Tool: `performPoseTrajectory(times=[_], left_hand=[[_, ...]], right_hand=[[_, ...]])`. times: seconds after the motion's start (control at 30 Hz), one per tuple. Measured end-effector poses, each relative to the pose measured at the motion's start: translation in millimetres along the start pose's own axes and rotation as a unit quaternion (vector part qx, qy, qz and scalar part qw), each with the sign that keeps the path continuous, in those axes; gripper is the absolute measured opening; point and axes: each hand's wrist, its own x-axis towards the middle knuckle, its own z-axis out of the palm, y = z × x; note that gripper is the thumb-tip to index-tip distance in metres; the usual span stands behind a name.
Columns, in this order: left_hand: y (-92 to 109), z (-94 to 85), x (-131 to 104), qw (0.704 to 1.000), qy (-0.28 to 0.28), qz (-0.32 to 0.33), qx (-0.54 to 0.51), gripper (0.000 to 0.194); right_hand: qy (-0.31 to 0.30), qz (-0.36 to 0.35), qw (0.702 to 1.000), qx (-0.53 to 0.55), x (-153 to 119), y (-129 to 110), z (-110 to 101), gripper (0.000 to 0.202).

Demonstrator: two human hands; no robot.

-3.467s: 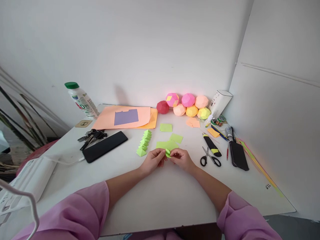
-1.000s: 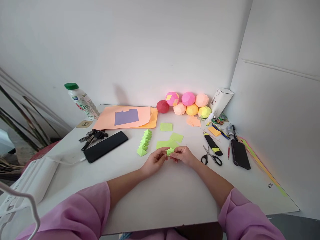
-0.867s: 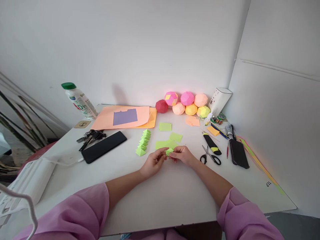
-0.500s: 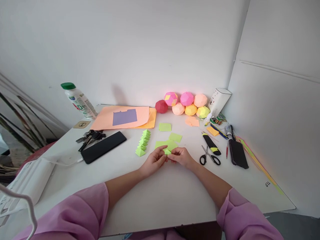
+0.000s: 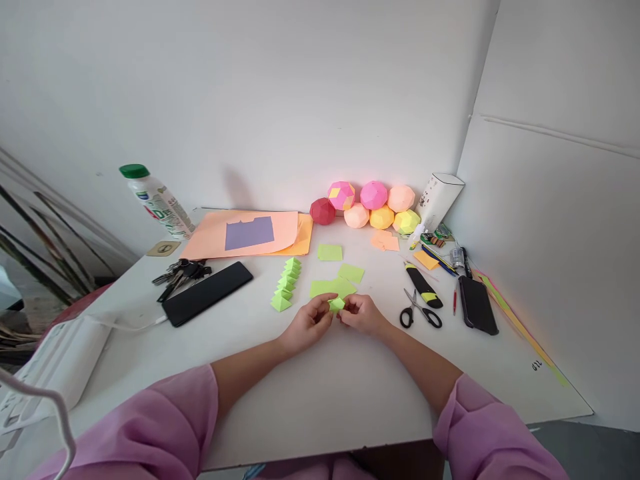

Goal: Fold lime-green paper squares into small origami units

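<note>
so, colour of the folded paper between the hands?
Folded paper is lime green, clearest in head view.

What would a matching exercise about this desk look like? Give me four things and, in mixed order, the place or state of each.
Things
1. Scissors
2. Keys
3. Purple paper
4. Folded piece

Places and states
A. On top of the peach sheet
B. At the fingers of the left hand and the right hand
C. Blades apart, beside the cutter
D. In a bunch, beside the long black slab

Right pairs: 1-C, 2-D, 3-A, 4-B
</note>
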Motion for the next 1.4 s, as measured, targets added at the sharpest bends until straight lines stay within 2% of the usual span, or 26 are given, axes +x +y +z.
performPoseTrajectory(times=[0.37,0.47,0.57,0.67,0.97,1.13,1.27,1.4], left_hand=[[2.3,-1.0,-0.7,1.0,0.007,-0.023,-0.007,0.036],[5.4,-2.3,-1.1,1.0,0.006,-0.029,-0.004,0.035],[7.3,-3.4,-1.0,0.999,-0.002,-0.047,-0.001,0.037],[7.5,-3.3,-0.4,0.998,-0.003,-0.055,0.014,0.038],[3.8,-0.6,2.3,0.999,0.034,-0.03,0.028,0.04],[7.5,-2.5,4.3,0.998,0.011,-0.048,0.047,0.023],[6.0,-1.8,5.2,0.996,0.023,-0.084,-0.018,0.027],[1.8,-0.5,7.0,0.988,0.041,-0.103,-0.104,0.031]], right_hand=[[0.002,-0.035,0.999,-0.036,-1.7,-0.9,2.9,0.004],[-0.016,-0.046,0.999,-0.011,-1.9,-1.6,1.3,0.004],[-0.047,-0.052,0.997,0.034,-2.3,-4.2,-1.7,0.015],[-0.059,-0.045,0.996,0.058,-2.3,-5.8,-3.7,0.016],[-0.02,-0.009,0.999,0.041,-2.5,-6.2,-0.5,0.022],[-0.02,-0.02,0.998,0.063,-2.9,-6.5,-1.6,0.023],[-0.014,-0.033,0.999,0.029,-2.8,-3.0,0.5,0.018],[-0.018,-0.072,0.997,-0.036,-3.3,-2.0,3.4,0.023]])
